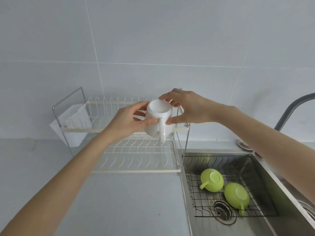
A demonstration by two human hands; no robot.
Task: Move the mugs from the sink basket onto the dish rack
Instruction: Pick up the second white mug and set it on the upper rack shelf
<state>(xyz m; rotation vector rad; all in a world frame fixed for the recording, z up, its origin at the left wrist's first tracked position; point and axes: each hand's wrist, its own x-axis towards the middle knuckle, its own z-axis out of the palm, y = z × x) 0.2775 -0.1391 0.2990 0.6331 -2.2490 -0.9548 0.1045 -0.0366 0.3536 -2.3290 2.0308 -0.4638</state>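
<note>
Two glossy green mugs, one (pixel 211 180) beside the other (pixel 237 195), lie upside down in the black wire sink basket (pixel 196 198) inside the steel sink (pixel 272 223). Farther off, above the cream wire dish rack (pixel 136 171), the left hand (pixel 127 120) and right hand (pixel 188 108) grasp a smooth white mug (pixel 157 119) between them, fingers curled round its sides, mouth tilted toward the camera.

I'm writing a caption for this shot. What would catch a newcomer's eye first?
A glossy white ceramic mug held sideways between the left hand and right hand, above the cream wire dish rack. Next, two lime-green mugs lying upside down in the black wire sink basket, lower right.
</note>
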